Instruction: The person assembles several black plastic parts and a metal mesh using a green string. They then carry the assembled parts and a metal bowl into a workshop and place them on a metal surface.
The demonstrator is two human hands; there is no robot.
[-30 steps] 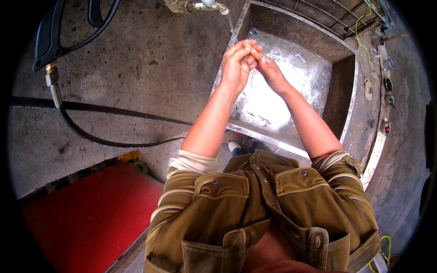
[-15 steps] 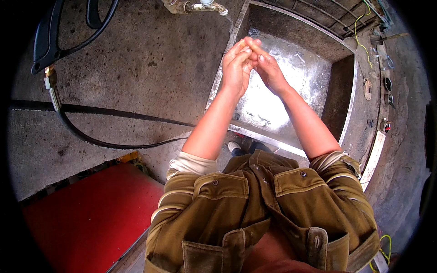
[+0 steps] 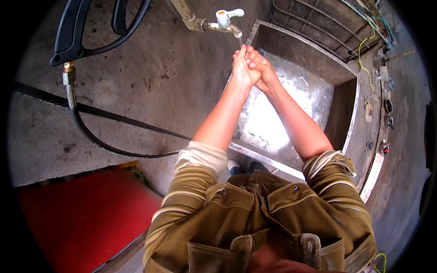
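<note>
Bare concrete floor, metal wash basin (image 3: 291, 132) set into it. Left hand (image 3: 242, 68) and right hand (image 3: 263, 70) clasped palm to palm, gripping only each other, directly under tap (image 3: 224, 22). Black hose (image 3: 109, 141) well apart, leftward.

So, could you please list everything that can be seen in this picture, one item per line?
tap: one, white handle on a brass-coloured spout, top centre, a thin stream of water running from it
basin: one, grey metal with wet floor, centre right
concrete wall: one, grey, left of the basin
spray gun: one, black, top left
hose: one, black, running from the spray gun across the wall
red surface: one, lower left
wires: several, green and yellow, top right
jacket: one, olive brown, bottom
left hand: one, under the tap, clasped against the right
right hand: one, clasped against the left
</note>
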